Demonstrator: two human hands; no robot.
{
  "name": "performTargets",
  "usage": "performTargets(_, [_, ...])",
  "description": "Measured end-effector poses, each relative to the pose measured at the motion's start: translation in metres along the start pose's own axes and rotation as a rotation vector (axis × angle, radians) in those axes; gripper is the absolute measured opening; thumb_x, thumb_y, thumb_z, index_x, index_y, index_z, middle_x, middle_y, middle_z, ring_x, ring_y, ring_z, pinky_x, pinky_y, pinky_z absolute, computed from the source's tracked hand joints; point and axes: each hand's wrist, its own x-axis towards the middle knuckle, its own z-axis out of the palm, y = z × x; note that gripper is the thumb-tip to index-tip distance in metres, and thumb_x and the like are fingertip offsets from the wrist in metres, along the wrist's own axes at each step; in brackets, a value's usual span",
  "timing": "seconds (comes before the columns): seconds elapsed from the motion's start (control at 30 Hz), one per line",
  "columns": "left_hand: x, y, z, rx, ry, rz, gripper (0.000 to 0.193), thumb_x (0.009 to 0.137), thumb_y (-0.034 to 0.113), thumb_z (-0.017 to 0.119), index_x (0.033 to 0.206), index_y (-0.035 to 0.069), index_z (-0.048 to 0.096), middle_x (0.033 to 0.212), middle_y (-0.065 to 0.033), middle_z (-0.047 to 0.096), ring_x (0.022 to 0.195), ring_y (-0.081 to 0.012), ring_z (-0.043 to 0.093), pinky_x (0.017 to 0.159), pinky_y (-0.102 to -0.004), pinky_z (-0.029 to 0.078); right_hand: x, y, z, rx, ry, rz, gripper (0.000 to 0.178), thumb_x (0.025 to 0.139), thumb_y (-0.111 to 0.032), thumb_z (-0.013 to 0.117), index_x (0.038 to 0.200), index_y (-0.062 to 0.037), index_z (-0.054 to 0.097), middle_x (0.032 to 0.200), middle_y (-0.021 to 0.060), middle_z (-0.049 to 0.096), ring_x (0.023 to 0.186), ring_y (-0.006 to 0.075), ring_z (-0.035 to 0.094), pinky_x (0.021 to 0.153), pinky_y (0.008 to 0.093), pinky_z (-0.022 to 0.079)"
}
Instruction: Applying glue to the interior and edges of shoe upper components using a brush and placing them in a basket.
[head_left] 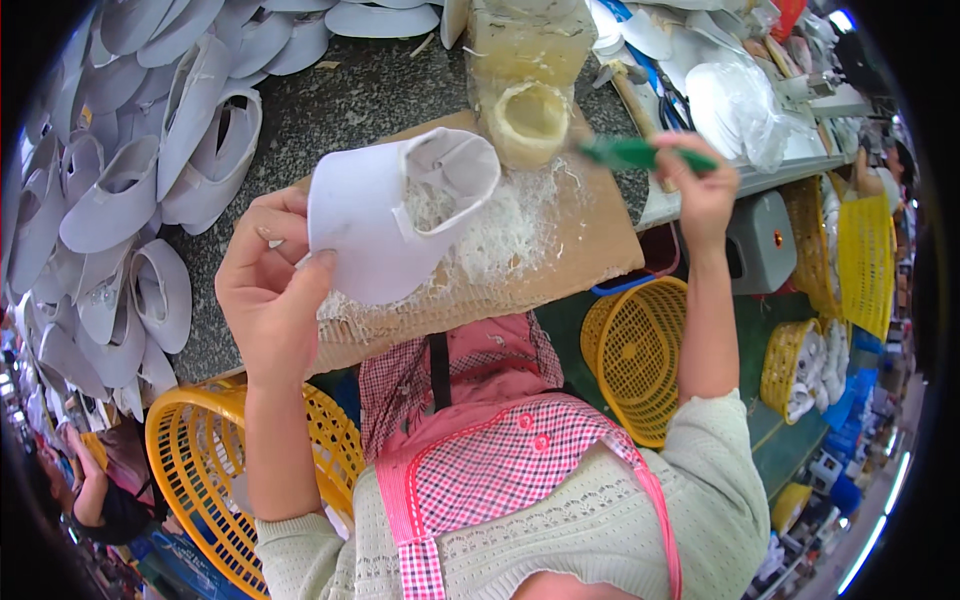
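Observation:
Between the thumb and fingers of my left hand (275, 285) is a white shoe upper (365, 225), held up over a cardboard sheet (590, 245). The upper's opening faces right, and its inside shows pale grey. My right hand (705, 190) grips a brush by its green handle (630, 153). The bristle end is blurred, close to the right side of a glue-crusted, yellowish pot (530, 120). I cannot tell whether the bristles touch the pot. Dried white glue strings (510, 235) cover the cardboard below the pot.
White shoe uppers (120, 190) are heaped on the left and back of the speckled table (330, 95). Yellow baskets (640, 360) stand below the table edge, another yellow basket (195, 430) at lower left. Scissors (675, 105) and a plastic bag (735, 110) lie at back right.

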Motion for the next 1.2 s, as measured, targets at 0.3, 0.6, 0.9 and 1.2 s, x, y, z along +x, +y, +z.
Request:
performTargets(0.3, [0.032, 0.018, -0.013, 0.380, 0.062, -0.015, 0.013, 0.070, -0.007, 0.048, 0.082, -0.002, 0.052, 0.083, -0.0085, 0.061, 0.070, -0.0067, 0.054, 0.062, -0.0191, 0.043, -0.031, -0.023, 0.056, 0.197, -0.052, -0.107, 0.014, 0.073, 0.006, 0.058, 0.087, 0.0065, 0.058, 0.084, 0.0133, 0.059, 0.065, 0.0158, 0.057, 0.053, 0.0239, 0.047])
performTargets(0.6, [0.078, 0.015, -0.011, 0.544, -0.085, -0.006, 0.012, 0.065, 0.002, 0.051, 0.076, -0.003, 0.054, 0.070, -0.0060, 0.060, 0.065, -0.0085, 0.054, 0.059, -0.0217, 0.042, 0.000, -0.007, 0.152, -0.215, -0.208, -0.789, 0.023, 0.064, -0.001, 0.064, 0.085, -0.0092, 0.063, 0.068, 0.0061, 0.058, 0.057, 0.0187, 0.056, 0.048, 0.0274, 0.043])
performTargets(0.9, [0.050, 0.009, -0.021, 0.543, -0.087, -0.031, 0.013, 0.068, -0.003, 0.050, 0.081, -0.002, 0.056, 0.078, -0.0063, 0.062, 0.068, -0.0073, 0.055, 0.060, -0.0191, 0.042, -0.020, -0.031, 0.135, 0.192, -0.431, -0.258, 0.018, 0.068, 0.005, 0.061, 0.084, -0.0028, 0.062, 0.079, 0.0092, 0.062, 0.062, 0.0161, 0.058, 0.053, 0.0242, 0.045])
performTargets(1.2, [0.025, 0.053, 0.003, 0.928, -0.206, 0.736, 0.017, 0.063, -0.010, 0.051, 0.076, 0.000, 0.056, 0.080, -0.0152, 0.061, 0.069, -0.0168, 0.059, 0.061, -0.0241, 0.048, 0.015, -0.014, 0.064, -0.180, -0.270, -0.362, 0.016, 0.069, 0.006, 0.061, 0.084, 0.0004, 0.063, 0.081, 0.0101, 0.063, 0.070, 0.0159, 0.061, 0.062, 0.0228, 0.047])
